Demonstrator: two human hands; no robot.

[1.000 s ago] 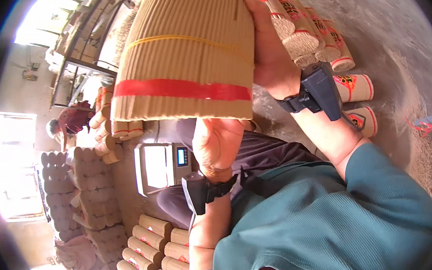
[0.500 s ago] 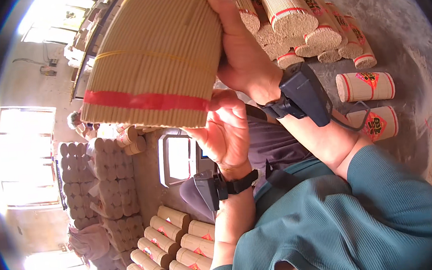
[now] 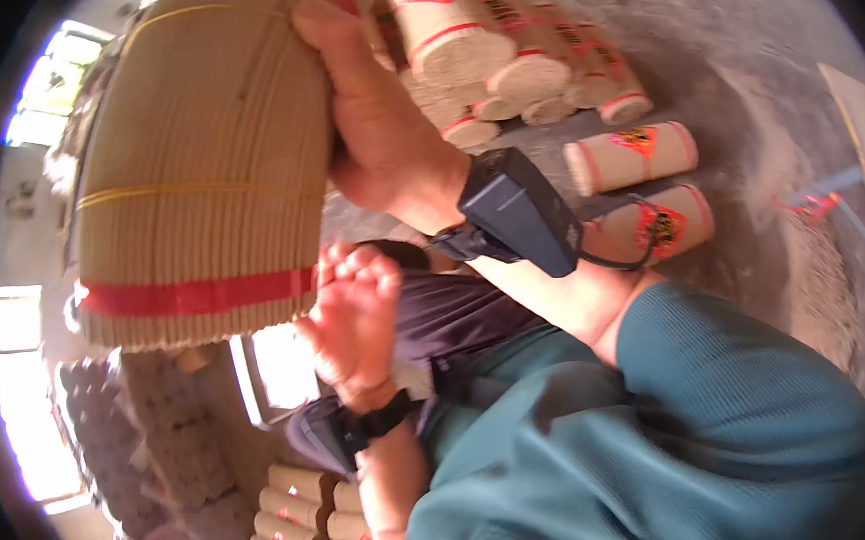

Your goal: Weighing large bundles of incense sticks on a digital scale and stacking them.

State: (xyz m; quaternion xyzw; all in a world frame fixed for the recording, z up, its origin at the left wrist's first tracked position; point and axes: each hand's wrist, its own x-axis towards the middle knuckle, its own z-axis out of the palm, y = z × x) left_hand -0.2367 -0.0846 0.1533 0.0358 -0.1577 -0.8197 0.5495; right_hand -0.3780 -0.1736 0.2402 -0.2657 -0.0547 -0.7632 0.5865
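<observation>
A large bundle of thin tan sticks (image 3: 207,135) fills the upper left, bound with yellow bands and a red strip near its lower end. My right hand (image 3: 377,123) grips its right side, the thumb lying over the upper part; the other fingers are hidden behind the bundle. Below it, my left hand (image 3: 355,310) is held palm up and open, fingers slightly bent, beside the bundle's lower right corner. Its fingertips reach the end of the red strip; whether they touch it I cannot tell. Both wrists carry strapped black devices.
Finished bundles with red labels are piled (image 3: 529,73) at the top, with two single bundles (image 3: 635,155) on the floor to the right. More rows of bundles (image 3: 290,521) lie at the lower left. A grey stack (image 3: 154,440) and a bright-screened device (image 3: 279,371) stand behind.
The view has shifted, so everything sits further left. My left hand's fingers have straightened and come off the bundle's lower end, while my right hand keeps its grip.
</observation>
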